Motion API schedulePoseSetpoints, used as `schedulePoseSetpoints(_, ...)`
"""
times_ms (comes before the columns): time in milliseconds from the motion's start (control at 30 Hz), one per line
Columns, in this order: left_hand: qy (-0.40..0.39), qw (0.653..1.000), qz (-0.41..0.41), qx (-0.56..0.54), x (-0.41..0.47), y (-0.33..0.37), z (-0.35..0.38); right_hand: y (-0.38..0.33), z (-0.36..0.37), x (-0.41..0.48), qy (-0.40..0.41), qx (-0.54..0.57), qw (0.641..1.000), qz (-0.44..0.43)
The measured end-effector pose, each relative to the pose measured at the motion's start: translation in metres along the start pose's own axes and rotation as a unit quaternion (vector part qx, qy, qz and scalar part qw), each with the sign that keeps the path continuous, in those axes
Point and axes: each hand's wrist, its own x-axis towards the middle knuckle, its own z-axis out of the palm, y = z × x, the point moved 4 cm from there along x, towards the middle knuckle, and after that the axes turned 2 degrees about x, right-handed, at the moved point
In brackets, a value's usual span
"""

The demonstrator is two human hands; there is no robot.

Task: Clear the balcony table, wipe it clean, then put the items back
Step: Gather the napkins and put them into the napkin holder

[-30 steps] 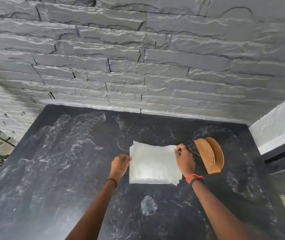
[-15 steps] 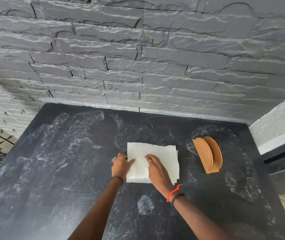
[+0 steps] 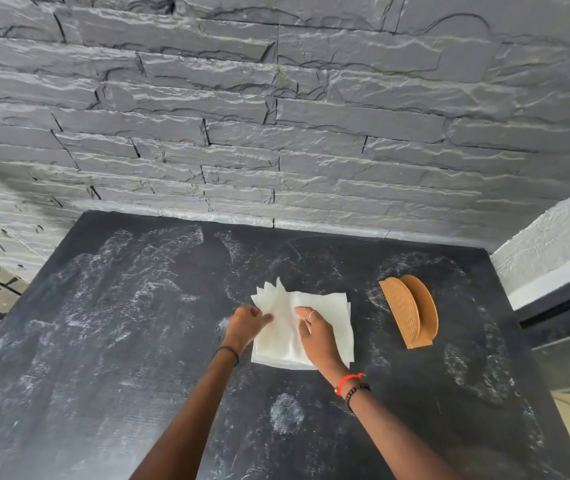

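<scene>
Head view. Left hand [image 3: 247, 322] pinches the left edge of the napkin stack [image 3: 328, 313], thumb on top. Right hand [image 3: 314, 332] lies with bent fingers on the top sheets; pinching or only pressing, cannot tell. Paper buckles between the hands and the far-left corners fan upward. Judged: gathering the loose sheets for one lift. Stack lies flat in the middle of the table [image 3: 138, 341], apart from the wooden holder [image 3: 411, 313] standing to its right. Tabletop shows white dusty smears; wiping appears not done. Stone wall [image 3: 276, 133] behind.
</scene>
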Motion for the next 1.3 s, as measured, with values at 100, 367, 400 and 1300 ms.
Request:
schedulePoseSetpoints(100, -0.009, 1.000, 0.019, -0.012, -0.004, 0.016, 0.001, -0.002, -0.011, 0.006, 0.024, 0.127, 0.989, 0.065)
schedulePoseSetpoints(367, -0.070, 0.986, 0.150, -0.021, -0.023, 0.062, 0.028, -0.005, -0.045, 0.011, -0.047, 0.376, 0.905, 0.191)
schedulePoseSetpoints(400, -0.083, 0.983, 0.161, -0.022, -0.026, 0.066, 0.033, -0.003, -0.050, 0.011, -0.055, 0.365, 0.909, 0.195)
schedulePoseSetpoints(1300, -0.075, 0.994, 0.068, 0.034, -0.018, 0.044, 0.087, 0.053, -0.088, 0.038, 0.053, -0.045, 0.989, 0.133)
